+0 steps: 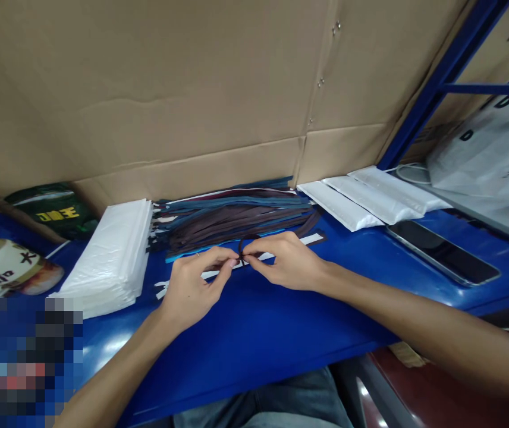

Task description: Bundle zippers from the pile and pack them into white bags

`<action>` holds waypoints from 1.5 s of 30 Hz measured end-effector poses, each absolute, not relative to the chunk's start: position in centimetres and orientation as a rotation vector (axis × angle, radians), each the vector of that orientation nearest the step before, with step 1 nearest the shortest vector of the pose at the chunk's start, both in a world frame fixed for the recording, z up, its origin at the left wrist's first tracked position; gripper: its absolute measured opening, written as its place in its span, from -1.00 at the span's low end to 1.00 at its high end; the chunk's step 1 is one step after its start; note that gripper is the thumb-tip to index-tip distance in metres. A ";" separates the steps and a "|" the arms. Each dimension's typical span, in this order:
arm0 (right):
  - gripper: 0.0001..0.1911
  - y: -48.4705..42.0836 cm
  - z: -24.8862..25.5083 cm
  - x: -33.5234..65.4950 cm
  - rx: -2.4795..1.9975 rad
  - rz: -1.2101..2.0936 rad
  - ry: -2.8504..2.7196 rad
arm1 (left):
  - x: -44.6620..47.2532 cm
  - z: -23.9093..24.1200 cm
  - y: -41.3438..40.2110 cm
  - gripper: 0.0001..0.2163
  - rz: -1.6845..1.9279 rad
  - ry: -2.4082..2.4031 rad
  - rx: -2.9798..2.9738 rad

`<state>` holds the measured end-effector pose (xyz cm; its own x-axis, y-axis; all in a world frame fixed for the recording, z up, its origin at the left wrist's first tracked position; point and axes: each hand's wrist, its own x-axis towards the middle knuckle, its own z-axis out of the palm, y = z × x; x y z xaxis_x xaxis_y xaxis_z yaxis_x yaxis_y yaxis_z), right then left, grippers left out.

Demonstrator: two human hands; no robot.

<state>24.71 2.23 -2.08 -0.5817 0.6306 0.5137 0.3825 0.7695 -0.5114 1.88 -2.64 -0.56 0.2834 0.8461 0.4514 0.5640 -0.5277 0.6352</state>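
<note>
My left hand [194,285] and my right hand [283,258] meet fingertip to fingertip over the blue table [281,333]. Both pinch a thin dark strap [248,245] that loops up between them. Just behind the hands lies a pile of dark brown, maroon and blue straps [232,217]. A white strip with a dark border [219,274] lies flat on the table under the hands.
A stack of white plastic bags [112,255] lies to the left, white padded envelopes [370,196] to the right. A black phone [442,252] rests at the right. Cardboard [169,89] walls the back. Snack packets [53,208] sit far left, a white bag [490,148] far right.
</note>
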 end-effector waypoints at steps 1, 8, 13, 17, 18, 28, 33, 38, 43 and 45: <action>-0.82 2.2 -2.3 24.6 -0.735 0.442 -2.250 | 1.9 -0.5 -2.7 -0.87 1.104 1.291 2.194; -0.88 1.8 -2.6 24.2 -0.617 0.411 -2.308 | 1.8 -0.3 -3.2 -0.75 0.894 1.597 2.580; -0.83 1.6 -2.4 24.1 -0.555 0.340 -2.368 | 1.5 -0.5 -2.9 -0.72 0.591 1.615 2.860; -0.80 2.5 -2.2 24.6 -0.702 0.138 -2.451 | 1.0 -0.5 -2.4 -0.72 0.569 1.583 2.956; -0.80 3.0 -2.0 25.0 -0.755 0.070 -2.469 | 0.7 -0.3 -2.2 -0.72 0.575 1.644 2.967; -0.78 10.5 -0.3 35.2 -1.464 -0.378 -2.224 | -5.9 3.9 -0.8 -0.62 0.593 2.902 2.402; -0.84 10.3 -0.5 35.0 -1.642 -0.313 -2.148 | -6.2 3.4 -0.6 -0.64 0.509 2.758 2.360; -0.81 8.4 -1.0 31.4 -1.383 0.073 -2.196 | -4.3 2.9 -1.0 -0.69 0.860 2.387 2.668; -0.83 5.3 -1.5 27.7 -0.893 0.259 -2.237 | -1.7 1.8 -2.3 -0.80 0.689 1.787 2.841; -0.84 4.0 -2.0 26.4 -0.755 0.305 -2.229 | -0.6 1.1 -2.6 -0.79 0.525 1.630 2.922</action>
